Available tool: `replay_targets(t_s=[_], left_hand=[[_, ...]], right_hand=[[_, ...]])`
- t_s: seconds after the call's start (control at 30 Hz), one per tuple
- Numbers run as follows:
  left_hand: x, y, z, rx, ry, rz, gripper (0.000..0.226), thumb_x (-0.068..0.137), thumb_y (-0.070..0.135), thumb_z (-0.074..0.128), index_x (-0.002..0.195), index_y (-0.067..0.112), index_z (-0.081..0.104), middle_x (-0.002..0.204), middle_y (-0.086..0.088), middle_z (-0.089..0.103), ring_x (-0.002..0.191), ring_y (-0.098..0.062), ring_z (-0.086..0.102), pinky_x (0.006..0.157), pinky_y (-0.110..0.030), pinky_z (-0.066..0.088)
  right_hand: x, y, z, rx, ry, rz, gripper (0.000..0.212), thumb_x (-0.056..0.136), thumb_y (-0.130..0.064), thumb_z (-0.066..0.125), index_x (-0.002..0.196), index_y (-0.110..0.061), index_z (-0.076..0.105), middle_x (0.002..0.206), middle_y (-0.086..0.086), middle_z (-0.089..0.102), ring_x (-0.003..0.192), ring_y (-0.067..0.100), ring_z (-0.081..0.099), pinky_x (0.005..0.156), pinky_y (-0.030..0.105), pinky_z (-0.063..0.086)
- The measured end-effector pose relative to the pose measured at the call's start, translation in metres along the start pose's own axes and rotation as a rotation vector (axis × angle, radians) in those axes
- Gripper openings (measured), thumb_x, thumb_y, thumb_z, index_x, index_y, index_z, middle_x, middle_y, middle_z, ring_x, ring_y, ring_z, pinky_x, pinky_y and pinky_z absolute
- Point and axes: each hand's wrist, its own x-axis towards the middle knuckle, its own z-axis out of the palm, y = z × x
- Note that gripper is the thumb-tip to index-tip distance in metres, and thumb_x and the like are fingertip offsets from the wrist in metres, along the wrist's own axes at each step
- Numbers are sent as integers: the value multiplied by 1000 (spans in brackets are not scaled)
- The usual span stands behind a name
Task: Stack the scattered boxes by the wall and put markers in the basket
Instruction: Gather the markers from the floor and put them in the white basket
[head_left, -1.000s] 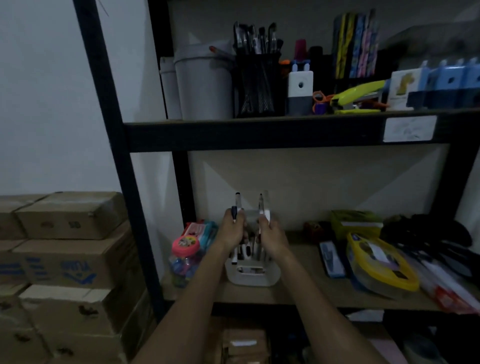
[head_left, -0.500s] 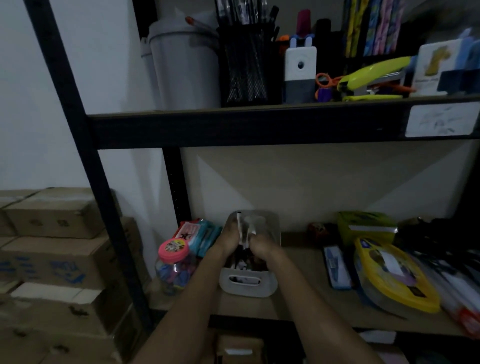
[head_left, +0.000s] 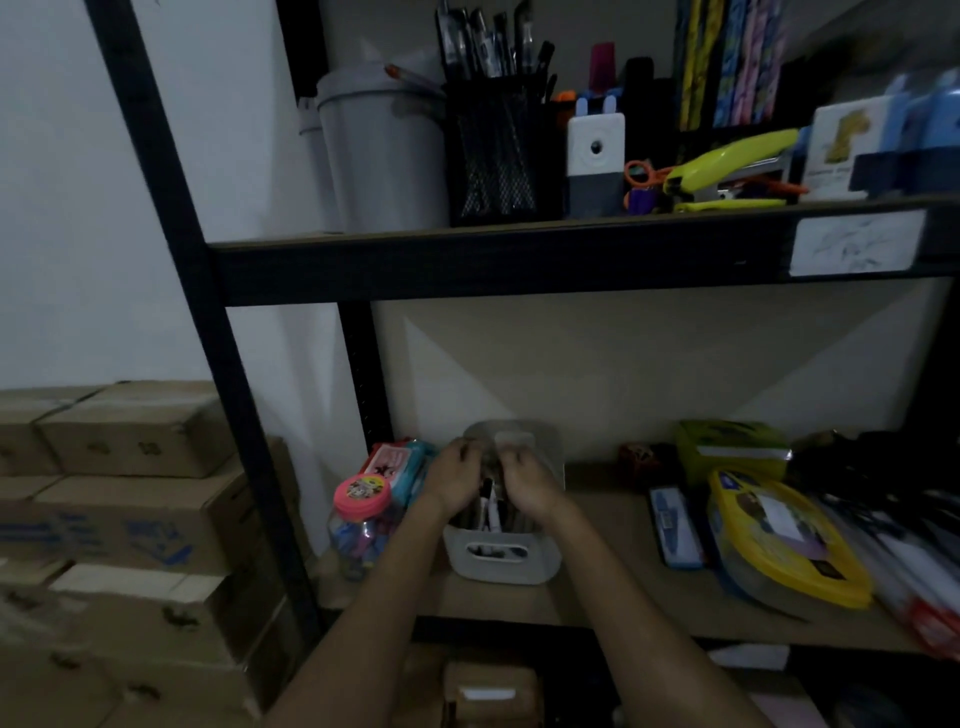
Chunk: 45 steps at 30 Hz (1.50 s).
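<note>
Markers (head_left: 488, 512) now down inside the basket (head_left: 503, 558) on the lower shelf (head_left: 613, 587); a second ago their tips stood above both fists. Left hand (head_left: 453, 478) and right hand (head_left: 524, 483) sit close together over the rim, fingers curled; grip hidden, cannot tell. Boxes (head_left: 119, 519) stacked at the wall, left.
</note>
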Motion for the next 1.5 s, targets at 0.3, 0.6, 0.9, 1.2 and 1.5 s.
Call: replay_targets(t_s=[0.3, 0.6, 0.9, 1.2, 1.5], left_hand=[[-61, -4, -29, -133, 16, 122, 29, 102, 6, 38, 118, -2, 62, 114, -23, 66, 105, -38, 62, 96, -44, 50], [-168, -97, -50, -178, -71, -22, 25, 103, 9, 39, 110, 9, 63, 101, -12, 68, 79, -16, 64, 67, -25, 52], [-325, -252, -93, -165, -239, -278, 22, 103, 14, 43, 103, 14, 65, 82, -1, 64, 69, -13, 58, 61, -21, 46], [-499, -358, -112, 14, -432, -440, 28, 102, 15, 44, 124, 7, 58, 109, -9, 62, 98, -24, 60, 74, -21, 41], [-591, -416, -66, 250, -477, -404, 57, 97, 25, 57, 146, 6, 36, 139, -23, 46, 127, -36, 47, 103, -37, 38]], right_hand=[[-57, -14, 22, 137, 256, -250, 21, 103, -34, 43, 90, -27, 57, 81, -13, 57, 71, -10, 52, 58, 2, 35], [-156, 20, 107, 141, 274, -242, 24, 101, -27, 45, 78, -33, 50, 72, -6, 57, 64, 10, 53, 61, 27, 42], [-303, 114, 244, 73, 158, 161, 16, 101, -29, 46, 91, -26, 58, 85, -4, 60, 76, 10, 56, 63, 24, 45], [-462, 187, 344, 73, 99, 554, 9, 101, -26, 48, 104, -22, 54, 97, 2, 58, 76, 12, 53, 59, 22, 37], [-546, 279, 396, 83, 77, 876, 52, 100, -39, 52, 144, -17, 36, 133, 20, 52, 119, 32, 53, 101, 38, 45]])
